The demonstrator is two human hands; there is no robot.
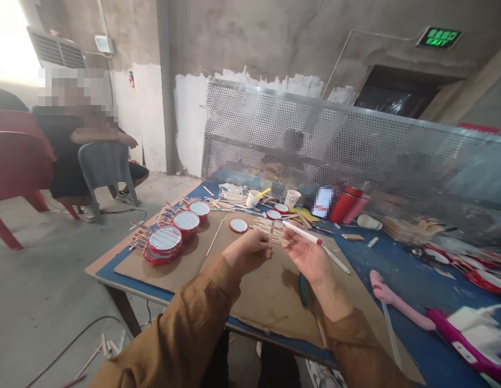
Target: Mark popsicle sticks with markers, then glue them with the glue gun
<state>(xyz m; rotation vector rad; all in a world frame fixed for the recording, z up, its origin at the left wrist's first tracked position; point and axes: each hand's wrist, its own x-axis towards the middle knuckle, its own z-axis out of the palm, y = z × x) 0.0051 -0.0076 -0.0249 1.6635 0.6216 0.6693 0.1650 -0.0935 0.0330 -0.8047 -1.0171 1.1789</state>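
My left hand (248, 251) is closed around a short flat wooden stick (271, 237), held upright above the cardboard. To its right, my right hand (309, 256) has a white marker pen with a red end (302, 232) pinched in its fingers, lying aslant. The pen and the stick are close together; whether they touch I cannot tell. Beyond the hands lie loose wooden sticks (261, 222) and a small red-rimmed white disc (238, 225). Beneath my right wrist sits a dark green-handled tool (303, 291), partly hidden.
Stacked red-rimmed drum-like pieces (164, 243) with sticks line the left side. Paper cups (252, 199), a red bottle (346, 205) and a phone (322, 202) stand at the back. A purple glue gun (463, 345) lies right. A perforated metal screen (315, 134) borders the table; a person sits left.
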